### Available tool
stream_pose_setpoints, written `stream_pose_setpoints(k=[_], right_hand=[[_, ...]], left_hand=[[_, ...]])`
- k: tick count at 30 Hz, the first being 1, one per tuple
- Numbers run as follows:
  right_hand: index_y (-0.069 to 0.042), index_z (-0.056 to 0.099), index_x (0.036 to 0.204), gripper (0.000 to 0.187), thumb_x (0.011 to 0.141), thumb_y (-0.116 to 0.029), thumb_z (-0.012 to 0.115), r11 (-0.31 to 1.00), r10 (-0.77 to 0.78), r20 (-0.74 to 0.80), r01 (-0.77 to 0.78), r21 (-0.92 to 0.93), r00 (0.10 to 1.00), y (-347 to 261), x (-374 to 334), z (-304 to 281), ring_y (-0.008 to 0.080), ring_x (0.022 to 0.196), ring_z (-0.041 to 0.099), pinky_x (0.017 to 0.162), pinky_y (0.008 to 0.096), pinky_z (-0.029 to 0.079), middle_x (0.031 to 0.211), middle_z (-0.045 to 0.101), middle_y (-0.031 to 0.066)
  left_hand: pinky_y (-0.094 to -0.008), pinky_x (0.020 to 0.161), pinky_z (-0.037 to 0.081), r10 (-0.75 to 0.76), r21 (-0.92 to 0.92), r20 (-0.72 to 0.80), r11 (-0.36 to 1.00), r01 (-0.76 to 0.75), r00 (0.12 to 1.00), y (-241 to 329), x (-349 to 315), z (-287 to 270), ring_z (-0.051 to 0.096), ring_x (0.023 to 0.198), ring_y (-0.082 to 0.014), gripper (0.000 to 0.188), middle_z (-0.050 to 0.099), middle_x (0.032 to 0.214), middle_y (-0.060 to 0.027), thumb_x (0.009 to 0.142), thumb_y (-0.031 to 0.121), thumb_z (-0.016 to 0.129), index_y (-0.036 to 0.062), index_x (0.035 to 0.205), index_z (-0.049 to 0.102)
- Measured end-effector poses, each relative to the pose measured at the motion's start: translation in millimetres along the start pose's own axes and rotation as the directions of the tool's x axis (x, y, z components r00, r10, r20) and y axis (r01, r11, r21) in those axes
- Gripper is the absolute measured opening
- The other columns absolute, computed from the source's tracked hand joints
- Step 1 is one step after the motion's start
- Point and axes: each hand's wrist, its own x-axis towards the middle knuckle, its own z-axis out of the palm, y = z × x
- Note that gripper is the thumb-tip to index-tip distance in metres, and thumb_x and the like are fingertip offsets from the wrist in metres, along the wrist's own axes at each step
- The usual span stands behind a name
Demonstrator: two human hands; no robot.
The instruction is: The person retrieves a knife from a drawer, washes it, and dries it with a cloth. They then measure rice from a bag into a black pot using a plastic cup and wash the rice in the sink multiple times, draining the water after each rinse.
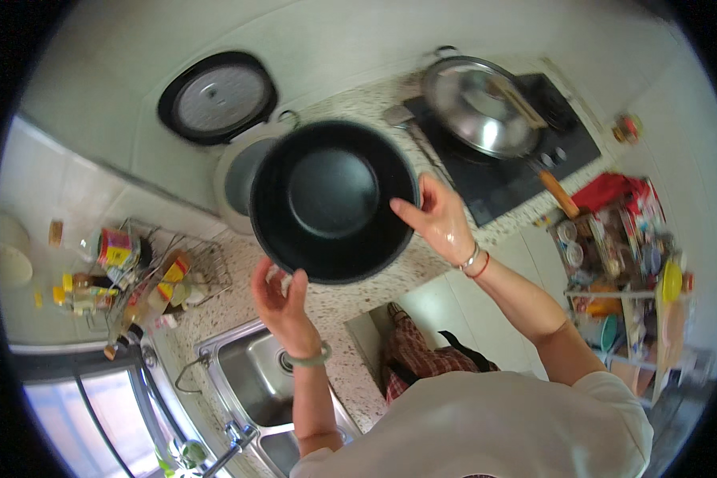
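Between my two hands is a round black rice cooker inner pot (334, 193), its dark inside facing up with nothing seen in it. On the pot's right side my right hand (440, 223) has its thumb over the rim, fingers behind the wall. My left hand (284, 309) grips the near left edge, thumb and fingers curled at the rim. Behind the pot stands a white rice cooker (233, 177), partly hidden by it. The cooker's lid (219, 95) is raised, showing a grey inner plate.
A steel-lidded wok (486, 107) with a wooden handle sits on the black gas stove (486, 195) at right; a spatula (399, 116) lies beside it. Nearer left is a steel double sink (251, 374) with a tap (235, 446). Bottles fill a wire rack (203, 279). A cluttered shelf (617, 295) stands far right.
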Motion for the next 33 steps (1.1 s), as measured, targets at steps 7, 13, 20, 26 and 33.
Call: stream_pose_setpoints(k=[7, 13, 20, 26, 33], right_hand=[[-0.002, 0.044, 0.073, 0.026, 0.078, -0.014, 0.066, 0.930, 0.248, -0.203, -0.292, -0.225, 0.947, 55.2, -204.7, -141.1, 0.0332, 0.051, 0.050, 0.051, 0.0410, 0.041, 0.056, 0.046, 0.0153], [-0.002, 0.046, 0.077, 0.020, 0.077, -0.012, 0.063, 0.867, 0.299, -0.490, -0.448, -0.220, 0.819, 64.8, -402.2, -253.7, 0.0364, 0.056, 0.053, 0.053, 0.0430, 0.042, 0.060, 0.049, 0.0163], [-0.002, 0.044, 0.076, 0.022, 0.078, -0.011, 0.064, 0.772, 0.276, -0.841, -0.629, -0.094, 0.466, 47.0, -605.9, -324.2, 0.0366, 0.058, 0.052, 0.053, 0.0423, 0.041, 0.061, 0.049, 0.0161], [-0.002, 0.043, 0.073, 0.027, 0.079, -0.010, 0.068, 0.761, 0.288, -0.953, -0.625, 0.171, 0.090, 58.4, -729.8, -365.3, 0.0234, 0.050, 0.045, 0.049, 0.0352, 0.038, 0.056, 0.044, 0.0107], [-0.003, 0.049, 0.076, 0.026, 0.085, -0.016, 0.069, 0.796, 0.378, -0.925, -0.504, 0.336, -0.019, 103.5, -785.8, -439.1, 0.0101, 0.052, 0.043, 0.049, 0.0282, 0.038, 0.057, 0.047, 0.0028]], left_hand=[[-0.0328, 0.078, 0.052, -0.526, 0.023, 0.227, 0.844, 0.536, 0.820, -61.4, -182.2, 16.9, 0.057, 0.097, -0.0153, 0.032, 0.054, 0.117, -0.0045, 0.090, 0.006, 0.061, 0.0084, 0.120, 0.050], [-0.0312, 0.060, 0.060, -0.710, 0.421, 0.571, 0.684, 0.595, 0.412, -72.6, -319.5, 80.9, 0.064, 0.090, -0.0203, 0.047, 0.058, 0.114, -0.0092, 0.091, 0.018, 0.064, 0.0066, 0.129, 0.040], [-0.0384, 0.060, 0.062, -0.792, 0.800, 0.528, 0.346, 0.490, -0.304, -96.9, -481.6, 141.3, 0.067, 0.089, -0.0269, 0.044, 0.061, 0.110, -0.0163, 0.091, 0.014, 0.060, 0.0001, 0.128, 0.043], [-0.0413, 0.064, 0.063, -0.721, 0.875, 0.483, 0.407, 0.261, -0.497, -111.9, -608.5, 167.1, 0.067, 0.088, -0.0285, 0.038, 0.061, 0.111, -0.0162, 0.088, 0.006, 0.053, -0.0039, 0.124, 0.047], [-0.0441, 0.064, 0.063, -0.810, 0.943, 0.334, 0.292, 0.161, -0.482, -140.3, -697.7, 216.7, 0.067, 0.089, -0.0317, 0.039, 0.059, 0.110, -0.0217, 0.085, 0.003, 0.049, -0.0096, 0.121, 0.045]])
